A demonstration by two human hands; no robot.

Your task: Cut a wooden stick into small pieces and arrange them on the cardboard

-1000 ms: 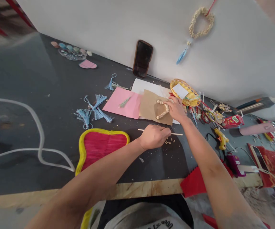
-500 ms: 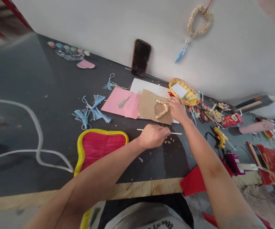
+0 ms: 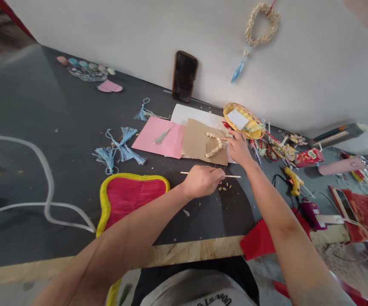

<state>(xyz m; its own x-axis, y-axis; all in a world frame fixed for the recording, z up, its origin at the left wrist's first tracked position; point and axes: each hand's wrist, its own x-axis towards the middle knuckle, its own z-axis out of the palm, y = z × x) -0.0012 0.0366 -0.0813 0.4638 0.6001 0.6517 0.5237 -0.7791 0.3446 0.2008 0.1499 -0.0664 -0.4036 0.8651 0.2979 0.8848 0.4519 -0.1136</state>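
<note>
Here, L hand [image 3: 203,181] w/ stick [image 3: 233,176], R hand [image 3: 238,147] nr beads [image 3: 219,146].

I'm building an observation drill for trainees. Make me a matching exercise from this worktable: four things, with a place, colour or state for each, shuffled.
Column one
1. Left hand
2. Curved beaded piece
3. Phone in the brown case
4. Glue gun

Column two
A. Propped against the wall
B. On the brown paper
C. Mainly yellow
D. Closed around a thin stick

Pairs: 1-D, 2-B, 3-A, 4-C
</note>
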